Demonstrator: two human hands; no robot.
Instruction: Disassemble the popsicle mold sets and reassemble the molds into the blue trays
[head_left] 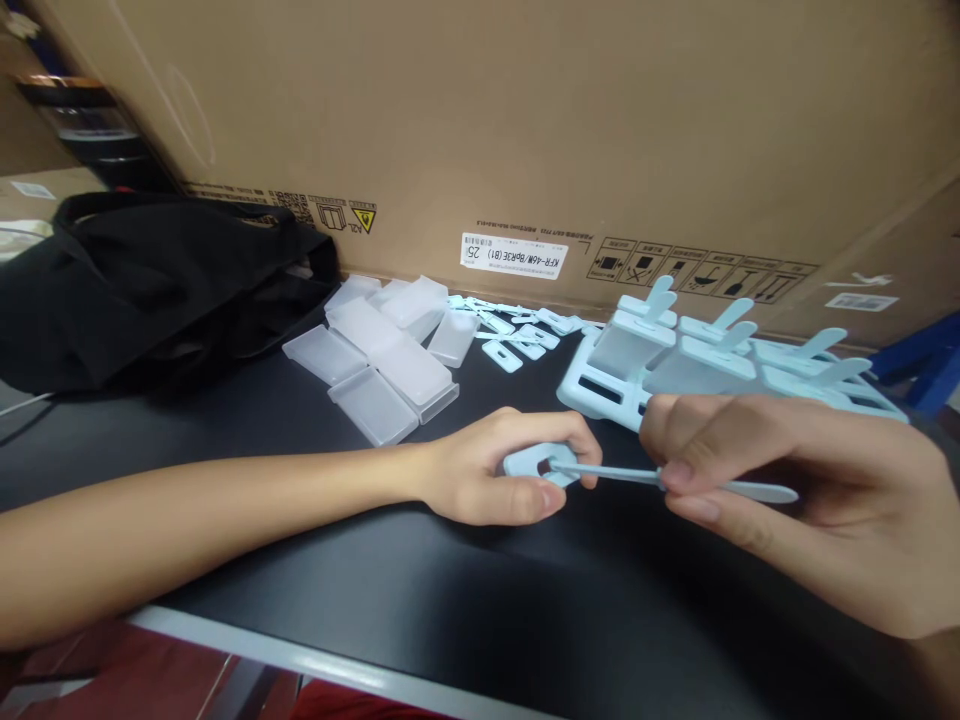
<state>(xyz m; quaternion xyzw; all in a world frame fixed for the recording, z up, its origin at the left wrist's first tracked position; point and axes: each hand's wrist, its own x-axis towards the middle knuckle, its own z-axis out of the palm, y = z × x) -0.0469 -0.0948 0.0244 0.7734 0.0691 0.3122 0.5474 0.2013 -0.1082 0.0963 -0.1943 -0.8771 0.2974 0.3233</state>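
Note:
My left hand (pixel 502 475) is closed on a small light-blue popsicle mold lid (pixel 525 461) with a slot in its middle. Between the fingertips of my right hand (pixel 810 500) is a light-blue popsicle stick (pixel 619 473), pinched partway along its length. The stick's narrow end meets the lid's slot; how deep it sits in there I cannot tell. Behind my right hand stands a light-blue popsicle mold rack (pixel 592 398) with several filled places, each topped by a lid and a stick handle. Loose light-blue lids (pixel 502 356) lie in a pile beyond my left hand.
Several frosted clear mold cups (pixel 375 405) lie stacked beside the lids. A black bag (pixel 165 290) rests at the left, with a dark cylindrical container (pixel 97 135) behind it. A large cardboard box (pixel 480 130) walls off the back of the black table (pixel 360 580).

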